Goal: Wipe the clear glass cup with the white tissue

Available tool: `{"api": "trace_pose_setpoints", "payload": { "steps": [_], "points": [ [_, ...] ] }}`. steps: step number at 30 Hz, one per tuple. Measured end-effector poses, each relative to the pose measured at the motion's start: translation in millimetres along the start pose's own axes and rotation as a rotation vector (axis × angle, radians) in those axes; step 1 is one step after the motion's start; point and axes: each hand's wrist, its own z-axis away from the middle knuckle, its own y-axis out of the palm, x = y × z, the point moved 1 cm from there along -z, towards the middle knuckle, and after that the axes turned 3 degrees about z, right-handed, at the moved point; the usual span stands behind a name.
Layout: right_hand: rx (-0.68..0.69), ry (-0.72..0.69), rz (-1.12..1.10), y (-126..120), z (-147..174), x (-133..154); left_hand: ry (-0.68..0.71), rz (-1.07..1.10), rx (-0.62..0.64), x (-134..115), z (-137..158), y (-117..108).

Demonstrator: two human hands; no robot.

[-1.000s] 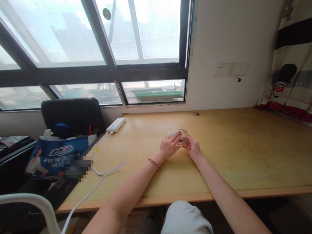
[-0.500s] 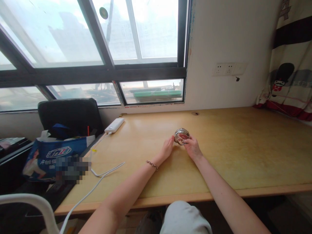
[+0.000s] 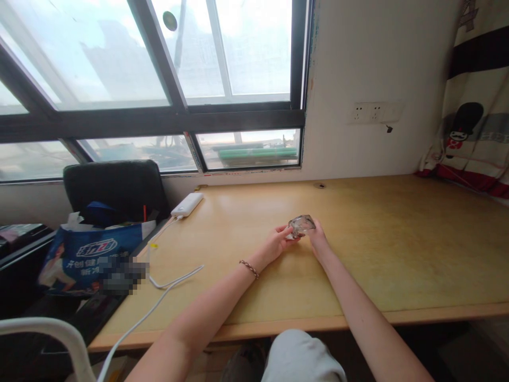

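A small see-through glass cup [image 3: 302, 225] is held tilted just above the middle of the table [image 3: 369, 249]. My left hand [image 3: 278, 240] grips its left side, thumb on the near face and fingers underneath. At the other side my right hand [image 3: 318, 239] is closed against the cup's right end; most of its fingers are hidden behind the glass. A braided bracelet [image 3: 249, 269] circles my left wrist.
A white power bank [image 3: 187, 205] lies at the table's left edge, and a white cable [image 3: 170, 285] loops over that side. A blue bag [image 3: 95, 254] sits by a black chair [image 3: 115, 183]. The wall has sockets [image 3: 376, 112].
The cup has turned in my hands, from its round opening facing me to more of its side showing. My left thumb has come onto its near face, and my right fingers have shifted behind it.
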Motion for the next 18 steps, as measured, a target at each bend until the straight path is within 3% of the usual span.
{"api": "trace_pose_setpoints", "payload": {
  "steps": [5,9,11,15,18],
  "points": [
    [0.061,0.06,-0.088,0,0,-3,-0.01,0.119,-0.041,3,-7,-12],
    [-0.106,0.017,-0.175,-2,3,4,0.068,0.074,-0.121,0,-11,-19],
    [-0.02,0.104,-0.282,0,6,10,0.137,0.003,-0.182,-2,-11,-22],
    [0.33,0.335,-0.54,9,16,22,0.214,-0.137,-0.215,-7,-8,-17],
    [0.364,0.327,-0.6,10,20,23,0.257,-0.309,-0.195,-11,-4,-7]
  ]
}}
